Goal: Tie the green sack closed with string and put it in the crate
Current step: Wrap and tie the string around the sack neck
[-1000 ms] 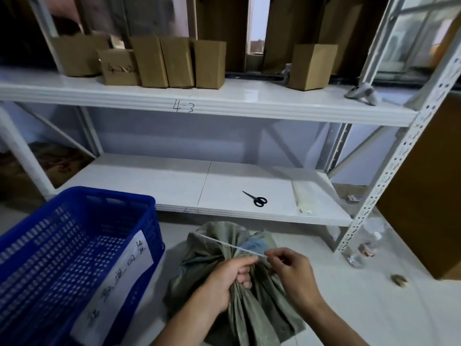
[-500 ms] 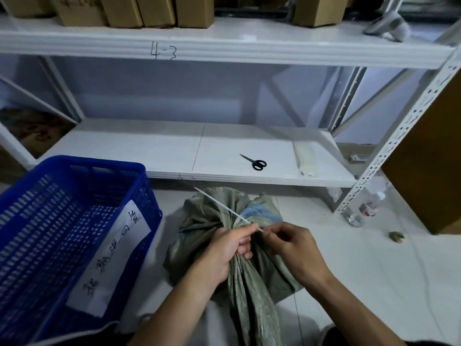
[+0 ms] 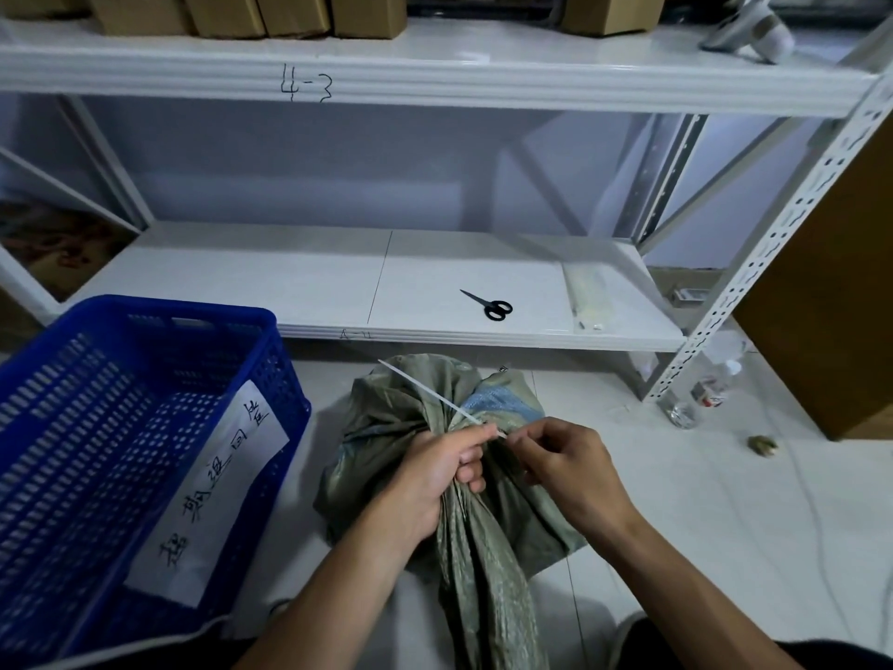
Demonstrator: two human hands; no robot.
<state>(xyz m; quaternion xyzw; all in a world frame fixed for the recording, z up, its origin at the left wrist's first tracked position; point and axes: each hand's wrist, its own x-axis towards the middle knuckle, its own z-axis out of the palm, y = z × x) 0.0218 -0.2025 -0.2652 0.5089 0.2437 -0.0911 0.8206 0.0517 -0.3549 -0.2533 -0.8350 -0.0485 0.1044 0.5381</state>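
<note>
The crumpled green woven sack (image 3: 381,427) sits on the pale floor (image 3: 700,500) right beside the blue plastic crate (image 3: 72,427), neck bunched in the left hand (image 3: 435,476), both it and the right hand (image 3: 570,471) pinching the thin white string (image 3: 420,391), black scissors (image 3: 488,306) on the low white shelf (image 3: 241,282) behind.

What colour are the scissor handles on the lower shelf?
Black; the small black-handled scissors show best in the head view.
</note>
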